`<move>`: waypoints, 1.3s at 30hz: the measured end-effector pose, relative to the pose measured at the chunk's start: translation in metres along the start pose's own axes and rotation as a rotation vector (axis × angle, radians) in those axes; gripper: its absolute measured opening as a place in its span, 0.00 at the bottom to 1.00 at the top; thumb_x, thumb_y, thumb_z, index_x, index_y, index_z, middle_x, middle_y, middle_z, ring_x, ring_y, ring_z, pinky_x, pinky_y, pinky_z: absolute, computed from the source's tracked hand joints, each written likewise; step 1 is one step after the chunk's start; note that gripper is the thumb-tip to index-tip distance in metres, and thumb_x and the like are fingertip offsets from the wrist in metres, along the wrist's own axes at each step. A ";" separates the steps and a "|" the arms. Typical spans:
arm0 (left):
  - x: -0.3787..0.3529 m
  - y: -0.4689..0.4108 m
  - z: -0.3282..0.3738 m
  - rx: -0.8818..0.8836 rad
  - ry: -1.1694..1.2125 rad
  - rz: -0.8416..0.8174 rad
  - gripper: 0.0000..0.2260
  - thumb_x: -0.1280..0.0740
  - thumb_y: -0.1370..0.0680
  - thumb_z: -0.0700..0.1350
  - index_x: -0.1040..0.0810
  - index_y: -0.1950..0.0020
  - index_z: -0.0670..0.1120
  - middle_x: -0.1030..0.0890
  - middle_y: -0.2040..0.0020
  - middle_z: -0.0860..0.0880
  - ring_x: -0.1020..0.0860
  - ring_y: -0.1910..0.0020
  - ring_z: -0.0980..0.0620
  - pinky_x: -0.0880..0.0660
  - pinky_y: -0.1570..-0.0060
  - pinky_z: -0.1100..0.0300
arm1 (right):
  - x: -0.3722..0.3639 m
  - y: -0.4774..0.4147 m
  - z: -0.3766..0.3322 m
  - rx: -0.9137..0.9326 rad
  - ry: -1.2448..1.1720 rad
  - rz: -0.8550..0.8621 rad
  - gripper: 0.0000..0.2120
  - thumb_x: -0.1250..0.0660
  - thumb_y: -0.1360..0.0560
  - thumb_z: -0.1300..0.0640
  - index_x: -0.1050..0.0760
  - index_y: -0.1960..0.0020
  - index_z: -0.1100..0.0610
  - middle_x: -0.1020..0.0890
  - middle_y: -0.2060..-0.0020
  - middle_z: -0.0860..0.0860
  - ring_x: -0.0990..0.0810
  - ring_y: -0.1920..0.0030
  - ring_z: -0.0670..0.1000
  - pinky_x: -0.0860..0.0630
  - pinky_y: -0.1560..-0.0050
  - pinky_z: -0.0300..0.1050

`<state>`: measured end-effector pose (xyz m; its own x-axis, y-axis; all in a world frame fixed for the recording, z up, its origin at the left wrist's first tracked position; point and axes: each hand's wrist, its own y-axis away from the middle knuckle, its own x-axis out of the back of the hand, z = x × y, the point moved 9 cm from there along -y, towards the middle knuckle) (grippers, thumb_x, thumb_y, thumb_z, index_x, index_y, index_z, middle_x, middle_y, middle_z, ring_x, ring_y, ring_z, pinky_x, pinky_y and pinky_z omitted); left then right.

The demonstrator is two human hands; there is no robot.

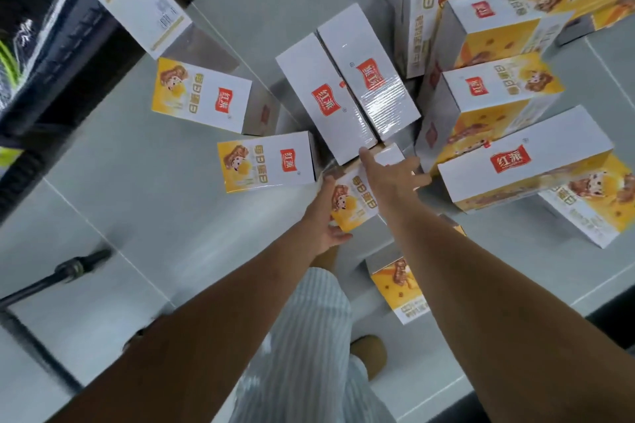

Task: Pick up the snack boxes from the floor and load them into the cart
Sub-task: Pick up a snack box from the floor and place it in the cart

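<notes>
A pale grey tiled floor [137,216], glossy and smooth, filled the view from above. Along its left edge stood a dark metal frame [51,62], probably the cart, with one box lying on it.

Rectangular white-and-yellow cardboard snack boxes [522,165] with red logos lay scattered over the middle of the floor and piled towards its right edge, some flat, some tipped. A pair of white boxes bound in shiny clear wrap [347,86] lay at the centre.

Just below that pair, on the floor, was the small yellow-fronted snack box [354,203] being picked up. It was partly tucked under the wrapped pair.

The left hand [326,220] clasped its near left corner, thumb under the near edge and fingers along the side. The right hand [391,175] lay over its far end with fingers spread wide and straight, not yet curled around it.

This looked like the grasping step of a pick-up. The next move likely called for closing the right hand, drawing the box clear of the wrapped pair, then lifting it left towards the cart. The cardboard looked light and rigid, with slippery printed faces.
</notes>
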<state>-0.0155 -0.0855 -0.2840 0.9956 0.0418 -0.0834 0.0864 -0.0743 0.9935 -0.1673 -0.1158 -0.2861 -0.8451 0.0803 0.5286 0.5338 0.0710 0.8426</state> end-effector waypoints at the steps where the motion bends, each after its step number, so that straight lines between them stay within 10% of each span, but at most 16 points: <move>1: 0.000 -0.001 0.001 0.003 0.001 -0.006 0.26 0.40 0.24 0.65 0.28 0.34 0.48 0.25 0.34 0.42 0.27 0.35 0.41 0.30 0.37 0.43 | 0.000 -0.001 0.000 -0.003 0.009 0.008 0.43 0.31 0.30 0.36 0.48 0.25 0.52 0.45 0.30 0.58 0.33 0.33 0.64 0.28 0.37 0.58; 8: 0.000 0.010 -0.013 0.109 -0.121 -0.071 0.23 0.38 0.24 0.62 0.29 0.38 0.45 0.25 0.35 0.39 0.26 0.36 0.38 0.34 0.36 0.41 | 0.035 0.007 0.035 -0.068 0.022 0.067 0.32 0.36 0.24 0.44 0.43 0.29 0.59 0.37 0.33 0.59 0.31 0.36 0.60 0.30 0.51 0.48; 14: 0.003 0.043 -0.043 0.162 -0.077 -0.083 0.32 0.36 0.26 0.62 0.34 0.29 0.46 0.26 0.34 0.39 0.26 0.37 0.38 0.30 0.48 0.42 | 0.064 0.047 0.101 -0.180 -0.255 0.037 0.38 0.32 0.28 0.41 0.44 0.25 0.51 0.34 0.32 0.58 0.28 0.37 0.63 0.23 0.43 0.63; 23: 0.014 0.124 -0.097 0.003 -0.017 -0.047 0.20 0.33 0.26 0.57 0.23 0.42 0.45 0.20 0.53 0.40 0.21 0.54 0.43 0.25 0.54 0.45 | 0.098 0.134 0.140 -0.063 -0.388 -0.152 0.40 0.28 0.36 0.37 0.39 0.30 0.50 0.28 0.37 0.56 0.24 0.41 0.61 0.21 0.66 0.54; 27: 0.032 0.184 -0.116 -0.112 -0.092 -0.089 0.14 0.38 0.22 0.55 0.22 0.54 0.45 0.20 0.63 0.44 0.23 0.58 0.45 0.27 0.49 0.50 | 0.108 0.195 0.161 -0.095 -0.515 -0.412 0.25 0.29 0.31 0.42 0.27 0.39 0.54 0.21 0.48 0.56 0.21 0.50 0.57 0.22 0.52 0.55; 32: 0.071 0.257 -0.140 -0.306 -0.208 -0.176 0.31 0.29 0.37 0.60 0.25 0.37 0.49 0.22 0.36 0.42 0.26 0.35 0.39 0.33 0.32 0.41 | 0.121 0.271 0.174 -0.017 -0.428 -0.614 0.22 0.32 0.27 0.47 0.28 0.36 0.53 0.21 0.42 0.58 0.21 0.47 0.59 0.20 0.64 0.53; 39: 0.100 0.384 -0.162 -0.578 -0.284 -0.344 0.23 0.36 0.30 0.49 0.29 0.36 0.44 0.14 0.56 0.48 0.15 0.60 0.50 0.19 0.59 0.56 | 0.134 0.379 0.174 0.112 -0.258 -0.686 0.24 0.27 0.33 0.41 0.24 0.42 0.54 0.18 0.43 0.61 0.20 0.41 0.62 0.29 0.35 0.65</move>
<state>0.1119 0.0516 0.1016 0.8931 -0.2978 -0.3370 0.4415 0.4381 0.7830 -0.0734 0.0946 0.0865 -0.9631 0.2118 -0.1658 -0.1004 0.2891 0.9520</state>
